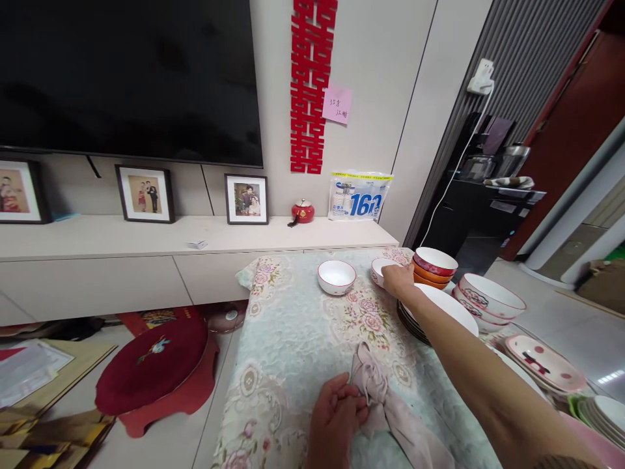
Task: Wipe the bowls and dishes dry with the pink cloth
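Observation:
My right hand (399,280) reaches across the table, its fingers closed on the rim of a small white bowl (378,272) with a red edge. To the left of it stands a similar white bowl (336,277), upright and apart from both hands. My left hand (336,420) is low over the near part of the table, fingers curled in, with nothing seen in them. Beside its fingertips lies a knotted pale pink cloth tie (374,378); I cannot tell whether they touch.
A floral tablecloth (288,326) covers the table. Right of the bowls are stacked orange and red bowls (434,262), white plates (452,306), larger white bowls (493,296) and pink oval dishes (544,361). A red stool (156,365) stands at left; a cabinet (209,244) is behind.

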A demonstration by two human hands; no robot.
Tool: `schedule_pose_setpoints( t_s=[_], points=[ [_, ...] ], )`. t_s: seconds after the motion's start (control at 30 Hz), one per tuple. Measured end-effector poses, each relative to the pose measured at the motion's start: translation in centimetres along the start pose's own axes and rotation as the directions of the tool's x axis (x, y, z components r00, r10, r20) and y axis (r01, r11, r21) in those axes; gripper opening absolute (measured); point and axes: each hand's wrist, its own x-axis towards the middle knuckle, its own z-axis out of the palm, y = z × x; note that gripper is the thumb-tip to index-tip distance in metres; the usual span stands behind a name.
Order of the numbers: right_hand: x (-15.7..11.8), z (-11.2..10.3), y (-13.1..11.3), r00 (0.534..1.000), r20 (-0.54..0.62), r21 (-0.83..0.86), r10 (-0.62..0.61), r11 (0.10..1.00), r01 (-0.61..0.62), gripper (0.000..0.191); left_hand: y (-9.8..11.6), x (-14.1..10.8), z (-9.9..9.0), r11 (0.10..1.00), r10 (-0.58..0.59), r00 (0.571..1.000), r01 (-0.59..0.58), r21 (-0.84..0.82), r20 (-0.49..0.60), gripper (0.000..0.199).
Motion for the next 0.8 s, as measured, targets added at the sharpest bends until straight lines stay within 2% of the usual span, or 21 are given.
schedule_pose_setpoints(
  t_s=[0.07,0.17,0.27,0.37,0.5,0.57,0.67,0.8],
  points=[
    [-0.4,-0.9,-1.7,0.997,-0.045,0.032,-0.063,0.997,0.065,0.030,0.0,0.0,0.0,1.000,0.002,1.000,-0.002,-0.001,0.009,0.034],
    [-1.3,-1.6,-5.1,0.972,-0.081,0.102,-0.221,0.968,0.229,0.035,0.1,-0.1,0.0,1.000,-0.002,1.000,0.002,-0.006,0.026,0.037],
    [-2.2,-1.1,-8.3,0.939,-0.064,0.139,-0.337,0.929,0.343,0.036,0.2,-0.1,0.1,1.000,-0.015,1.000,0.015,-0.012,0.027,0.038],
    [-2.6,-0.1,-10.2,0.930,-0.047,0.128,-0.365,0.921,0.368,0.033,0.4,0.0,0.0,0.999,-0.040,0.999,0.041,-0.014,0.032,0.037],
    [-3.4,0.2,-10.5,0.920,-0.078,0.120,-0.384,0.912,0.391,0.017,0.9,0.0,-0.4,0.997,-0.072,0.993,0.075,-0.029,0.093,0.037],
    [-4.7,-0.1,-10.0,0.905,-0.113,0.125,-0.410,0.898,0.422,0.016,1.2,-0.2,-0.6,0.996,-0.071,0.989,0.077,-0.042,0.126,0.040],
    [-8.4,-0.9,-9.0,0.873,-0.164,0.136,-0.459,0.866,0.481,0.017,1.9,-0.5,-0.6,0.995,-0.009,0.991,0.022,-0.099,0.130,0.050],
    [-14.7,-1.3,-7.7,0.819,-0.204,0.144,-0.537,0.811,0.567,0.015,3.3,-1.0,-0.3,0.975,0.104,0.994,-0.096,-0.203,0.028,0.068]
  ],
)
